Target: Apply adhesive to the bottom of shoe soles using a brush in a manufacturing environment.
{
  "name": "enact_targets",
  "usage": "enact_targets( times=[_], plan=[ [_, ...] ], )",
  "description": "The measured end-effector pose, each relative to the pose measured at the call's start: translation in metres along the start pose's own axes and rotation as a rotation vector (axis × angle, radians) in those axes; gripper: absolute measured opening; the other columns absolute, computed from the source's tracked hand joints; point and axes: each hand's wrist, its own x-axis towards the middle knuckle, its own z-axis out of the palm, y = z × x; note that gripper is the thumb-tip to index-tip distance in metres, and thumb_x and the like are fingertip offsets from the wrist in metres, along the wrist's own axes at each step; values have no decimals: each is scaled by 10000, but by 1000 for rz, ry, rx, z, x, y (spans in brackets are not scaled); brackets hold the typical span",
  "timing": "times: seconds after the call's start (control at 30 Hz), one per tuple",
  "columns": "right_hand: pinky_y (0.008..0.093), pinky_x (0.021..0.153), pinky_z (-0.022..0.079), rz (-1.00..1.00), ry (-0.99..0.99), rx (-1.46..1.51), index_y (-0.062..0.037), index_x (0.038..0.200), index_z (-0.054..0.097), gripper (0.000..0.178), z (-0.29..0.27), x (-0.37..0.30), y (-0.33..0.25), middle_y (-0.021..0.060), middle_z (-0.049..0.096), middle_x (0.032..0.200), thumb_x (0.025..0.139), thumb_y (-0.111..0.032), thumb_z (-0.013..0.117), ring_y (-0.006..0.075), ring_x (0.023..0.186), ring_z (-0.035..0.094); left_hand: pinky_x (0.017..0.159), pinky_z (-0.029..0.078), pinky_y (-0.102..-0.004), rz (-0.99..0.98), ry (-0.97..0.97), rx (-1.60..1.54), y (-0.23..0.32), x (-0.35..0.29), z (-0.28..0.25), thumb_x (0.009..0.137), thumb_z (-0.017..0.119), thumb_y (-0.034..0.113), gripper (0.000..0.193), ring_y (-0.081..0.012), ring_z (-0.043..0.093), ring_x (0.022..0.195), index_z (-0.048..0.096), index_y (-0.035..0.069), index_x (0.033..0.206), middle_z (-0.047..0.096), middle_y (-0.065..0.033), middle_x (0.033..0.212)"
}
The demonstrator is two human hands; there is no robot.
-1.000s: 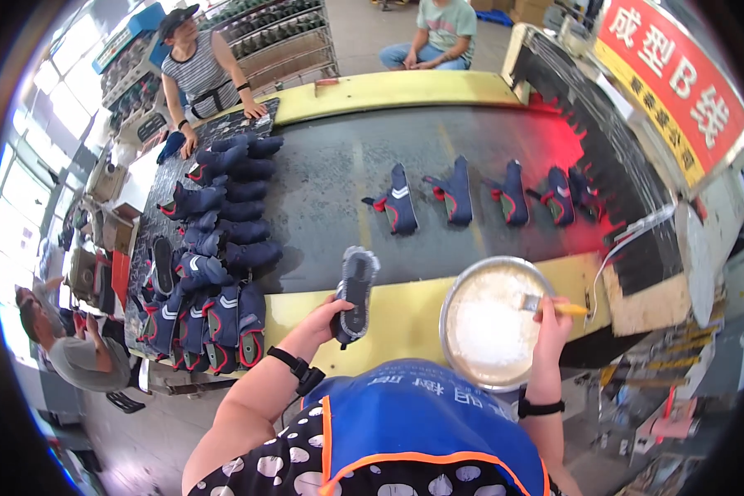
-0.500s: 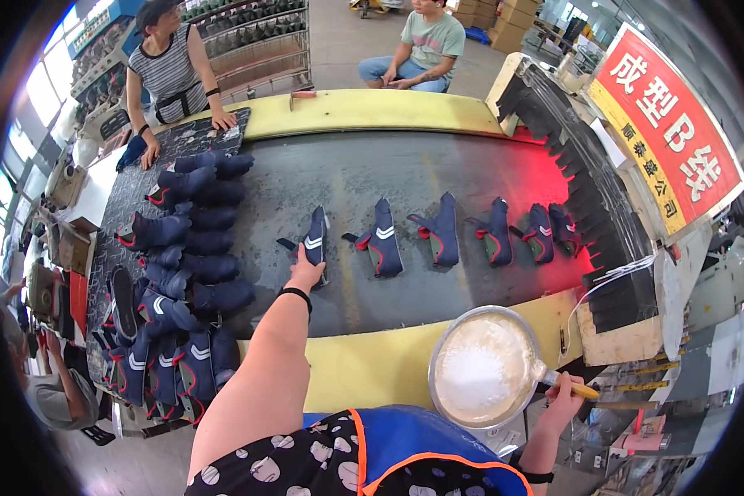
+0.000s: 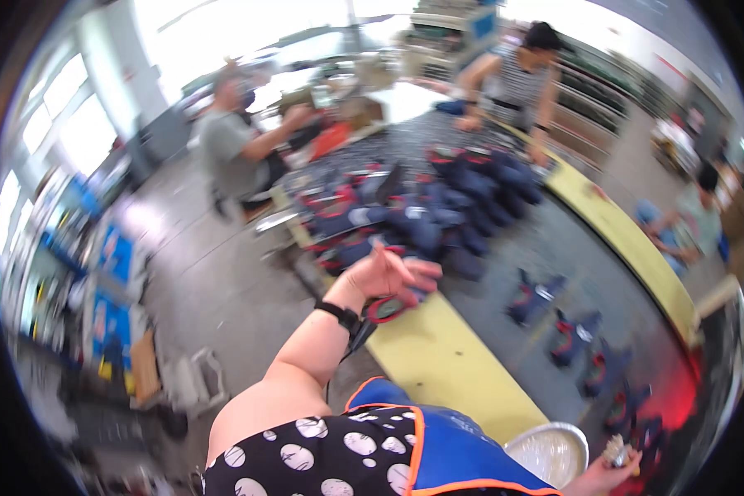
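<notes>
My left hand [image 3: 388, 274] reaches over the near edge of a pile of navy shoes [image 3: 471, 194], its fingers spread apart. A red-trimmed shoe [image 3: 386, 309] shows just below that hand, beside the yellow board; blur hides whether they touch. At the lower right my right hand [image 3: 610, 474] is closed around a brush [image 3: 616, 450], whose pale bristle end sticks up. Left of it is a round metal bowl [image 3: 585, 450], partly cut off by my blue apron; pale stuff coats its inside.
Several navy shoes with red trim [image 3: 536, 298] stand in a row on the dark conveyor belt [image 3: 504, 331], toward a red glow. Yellow boards [image 3: 446, 355] edge the belt. One person [image 3: 517, 83] stands at the far table, another [image 3: 231, 136] sits at left, a third [image 3: 690, 219] sits at right.
My view has swung left toward the shoe pile. The left hand has let go of the shoe on the belt and moved to the pile. The right hand has lifted the brush out of the bowl.
</notes>
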Motion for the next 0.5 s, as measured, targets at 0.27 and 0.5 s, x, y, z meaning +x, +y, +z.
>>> enact_targets(
  times=[0.27, 0.5],
  plan=[
    [384, 767, 504, 495, -436, 424, -125, 653, 508, 280, 117, -38, 24, 24, 456, 599, 888, -240, 609, 199, 586, 490, 1010, 456, -563, 918, 248, 555, 129, -283, 167, 762, 318, 910, 980, -433, 316, 1423, 746, 108, 1125, 273, -186, 1590],
    [372, 753, 516, 618, -513, 427, -153, 722, 544, 187, 159, -94, 39, 21, 528, 680, 891, -182, 619, 181, 657, 559, 890, 525, -424, 30, 1212, 818, 84, -305, 217, 914, 523, 651, 612, -279, 606, 1123, 751, 113, 1097, 561, -159, 1371]
  ],
)
